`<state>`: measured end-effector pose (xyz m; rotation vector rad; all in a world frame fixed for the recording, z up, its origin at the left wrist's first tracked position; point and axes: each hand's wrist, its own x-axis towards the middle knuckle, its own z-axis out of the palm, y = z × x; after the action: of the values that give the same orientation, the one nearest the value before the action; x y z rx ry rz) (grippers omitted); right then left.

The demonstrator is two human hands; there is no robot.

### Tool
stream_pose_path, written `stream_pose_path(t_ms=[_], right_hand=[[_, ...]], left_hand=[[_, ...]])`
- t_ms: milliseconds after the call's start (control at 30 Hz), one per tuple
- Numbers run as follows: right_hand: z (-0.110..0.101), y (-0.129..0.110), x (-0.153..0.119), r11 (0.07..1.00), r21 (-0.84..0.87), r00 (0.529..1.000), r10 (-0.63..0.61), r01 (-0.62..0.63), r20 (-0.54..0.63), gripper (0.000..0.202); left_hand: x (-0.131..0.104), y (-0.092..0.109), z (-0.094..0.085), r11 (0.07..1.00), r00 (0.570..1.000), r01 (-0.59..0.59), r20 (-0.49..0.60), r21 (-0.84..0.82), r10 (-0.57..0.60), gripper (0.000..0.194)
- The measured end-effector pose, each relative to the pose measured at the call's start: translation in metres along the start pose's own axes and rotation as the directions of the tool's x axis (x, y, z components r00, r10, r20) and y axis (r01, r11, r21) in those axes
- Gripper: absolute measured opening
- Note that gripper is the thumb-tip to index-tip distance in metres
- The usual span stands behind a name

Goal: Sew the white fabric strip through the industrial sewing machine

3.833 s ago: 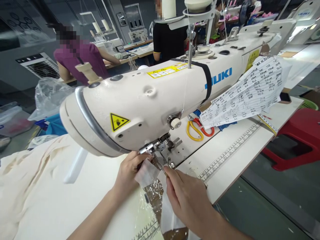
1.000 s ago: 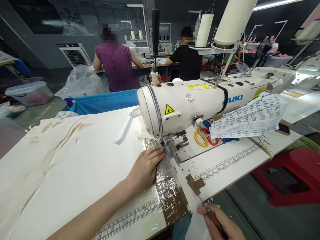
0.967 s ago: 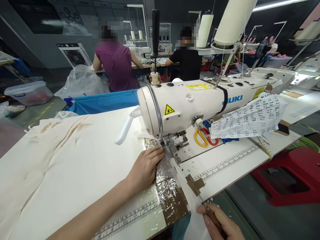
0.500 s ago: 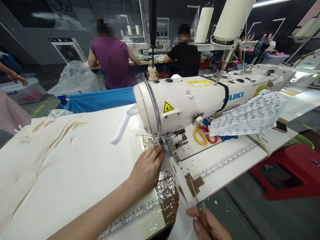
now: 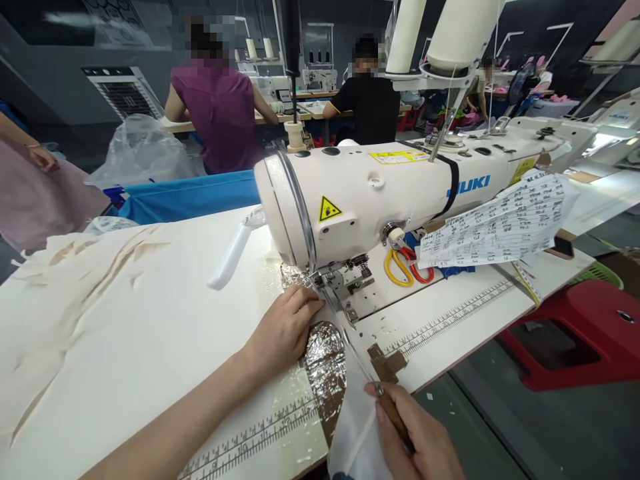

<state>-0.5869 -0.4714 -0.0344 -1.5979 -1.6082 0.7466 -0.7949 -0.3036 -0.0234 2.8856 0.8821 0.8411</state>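
Note:
A white fabric piece (image 5: 356, 417) runs from the needle area of a white sewing machine (image 5: 345, 200) down over the table's front edge. My left hand (image 5: 284, 325) lies close to the presser foot, its bent fingers together and gripping the fabric's edge; its thumb is hidden. At the table's front edge my right hand (image 5: 420, 433) is wrapped round the wooden handle of an awl (image 5: 396, 419). The awl's thin metal shaft points up along the fabric toward the needle. Shiny clear tape (image 5: 325, 353) covers the table beside my left hand.
Cream fabric pieces (image 5: 75, 293) lie on the left. Yellow-and-red-handled scissors (image 5: 399, 268) and handwritten paper sheets (image 5: 495, 223) are by the machine. A red stool (image 5: 575, 333) stands at right. A blue cloth bin (image 5: 195, 197) is behind the table. Other people work beyond.
My right hand has moved up and forward with the awl, whose shaft now lies along the fabric. My left hand stays near the presser foot. The view has shifted slightly.

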Motion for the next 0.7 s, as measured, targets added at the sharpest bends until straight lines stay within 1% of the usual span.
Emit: stream_pose_path(t_ms=[133, 200, 267, 367, 433, 500, 633, 700], right_hand=[[-0.003, -0.001, 0.009, 0.989, -0.094, 0.993, -0.107, 0.112, 0.06, 0.025], [-0.004, -0.003, 0.015, 0.977, -0.131, 0.985, -0.16, 0.166, 0.057, 0.026], [-0.005, -0.004, 0.02, 0.96, -0.169, 0.974, -0.222, 0.225, 0.04, 0.028], [-0.004, -0.005, 0.025, 0.927, -0.227, 0.954, -0.299, 0.297, 0.026, 0.032], [-0.003, -0.006, 0.027, 0.916, -0.251, 0.949, -0.315, 0.312, 0.032, 0.032], [-0.002, -0.006, 0.03, 0.915, -0.257, 0.949, -0.31, 0.312, 0.051, 0.031], [0.0, -0.009, 0.038, 0.911, -0.273, 0.951, -0.304, 0.308, 0.056, 0.029], [0.001, -0.012, 0.042, 0.906, -0.295, 0.951, -0.306, 0.305, 0.044, 0.028]], left_hand=[[-0.001, 0.002, 0.002, 0.991, 0.999, 0.048, 0.012, 0.122, -0.05, 0.036], [-0.001, 0.004, 0.002, 0.987, 0.997, 0.071, -0.001, 0.144, -0.071, 0.034], [-0.001, 0.005, 0.001, 0.992, 0.997, 0.071, -0.013, 0.101, -0.07, 0.035], [-0.001, 0.005, -0.001, 0.999, 0.999, 0.037, -0.023, 0.0, -0.037, 0.035], [-0.001, 0.005, -0.001, 1.0, 1.0, 0.016, -0.021, -0.013, -0.017, 0.033], [0.0, 0.004, 0.0, 1.0, 1.0, 0.014, -0.006, 0.015, -0.014, 0.032], [-0.001, 0.005, 0.002, 0.992, 0.997, 0.067, 0.039, 0.108, -0.072, 0.035], [-0.002, 0.006, 0.001, 0.988, 0.995, 0.092, 0.037, 0.122, -0.097, 0.036]])
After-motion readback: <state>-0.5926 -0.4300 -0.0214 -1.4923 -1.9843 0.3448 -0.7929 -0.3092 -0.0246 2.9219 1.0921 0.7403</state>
